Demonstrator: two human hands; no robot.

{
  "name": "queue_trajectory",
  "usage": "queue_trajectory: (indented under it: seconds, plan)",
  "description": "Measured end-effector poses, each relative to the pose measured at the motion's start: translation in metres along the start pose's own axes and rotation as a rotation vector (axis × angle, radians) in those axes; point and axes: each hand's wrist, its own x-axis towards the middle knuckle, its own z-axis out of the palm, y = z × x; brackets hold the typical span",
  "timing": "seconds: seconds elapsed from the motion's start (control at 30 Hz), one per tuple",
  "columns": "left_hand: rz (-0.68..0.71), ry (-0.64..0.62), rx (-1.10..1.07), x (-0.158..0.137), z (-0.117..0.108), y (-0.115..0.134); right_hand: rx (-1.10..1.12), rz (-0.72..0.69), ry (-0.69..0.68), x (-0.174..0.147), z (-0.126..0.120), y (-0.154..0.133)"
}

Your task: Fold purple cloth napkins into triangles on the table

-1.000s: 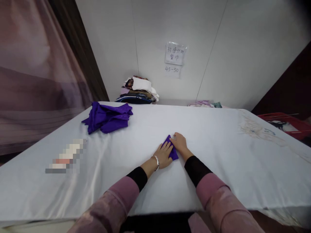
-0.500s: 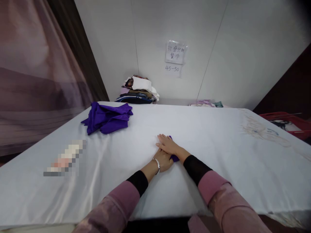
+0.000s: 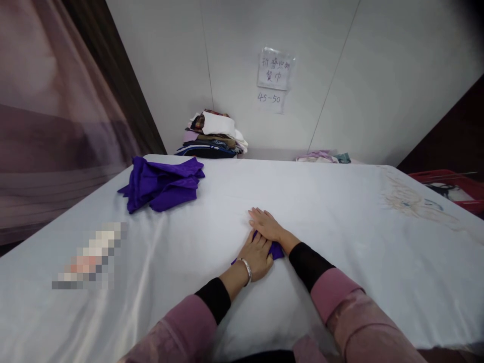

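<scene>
A small folded purple cloth [image 3: 277,250] lies on the white-covered table [image 3: 333,212], mostly hidden beneath my hands. My left hand [image 3: 258,256], with a silver bracelet at the wrist, rests flat on it with fingers stretched forward. Just beyond, my right hand [image 3: 265,224] lies flat over the far part of the cloth, its fingers pointing left. The right palm sits close to the left fingertips. Neither hand grips anything. At the far left of the table is a loose heap of purple cloth [image 3: 162,184].
A pixelated object [image 3: 91,254] lies on the left of the table. Folded clothes [image 3: 215,133] are stacked behind the far edge, with more fabric [image 3: 321,157] to their right. Handwritten signs [image 3: 274,70] hang on the wall. A red basket [image 3: 469,189] stands at right.
My left hand has come back slightly, so more of the folded purple cloth shows. My hands overlap less than before. The camera view has shifted a little.
</scene>
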Motion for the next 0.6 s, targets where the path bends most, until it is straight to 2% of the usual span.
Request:
queue_trajectory:
  seconds: [0.33,0.6]
  plan:
    - [-0.096,-0.063,-0.019,-0.029,-0.005,0.003,-0.113,-0.014,-0.013,-0.002,0.004,0.001]
    - [-0.161,-0.079,0.050,-0.071,-0.011,0.002,-0.224,-0.036,0.024,-0.002,0.009,0.003]
